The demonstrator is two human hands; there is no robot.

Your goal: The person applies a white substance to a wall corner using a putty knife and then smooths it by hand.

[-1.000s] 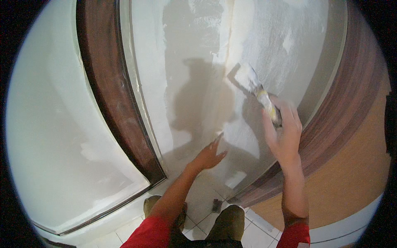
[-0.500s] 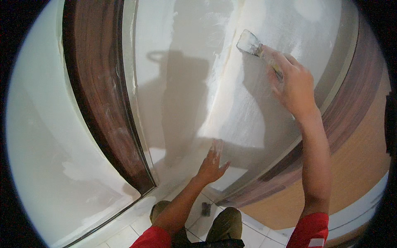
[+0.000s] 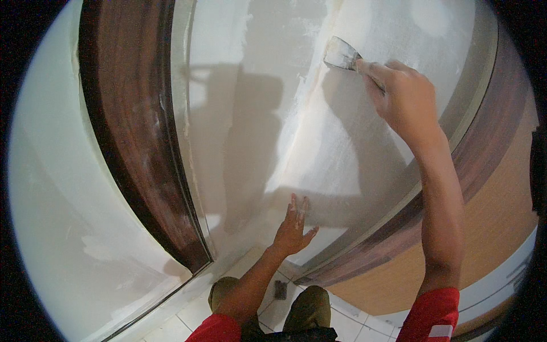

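My right hand point(image 3: 405, 100) is closed round the handle of a putty knife point(image 3: 343, 55). Its wide blade, smeared with white filler, lies at the pale filled strip point(image 3: 305, 128) that runs down the wall corner. Lower down, my left hand point(image 3: 294, 228) rests with fingers spread near the wall point(image 3: 330, 165), and white dust or filler coats its fingertips. Nothing is in it. The wall shows rough white patches over grey, and my shadow falls across it.
A dark brown wooden door frame point(image 3: 134, 131) stands on the left. To the right are a reddish-brown frame point(image 3: 484, 154) and a tan panel point(image 3: 456, 239). Below, a small dark block point(image 3: 280, 289) lies on the white tiled floor point(image 3: 347, 310) between my knees.
The putty knife has shifted slightly up and its blade has turned a little. My right arm has moved slightly right in the picture. My left hand has spread its fingers more.
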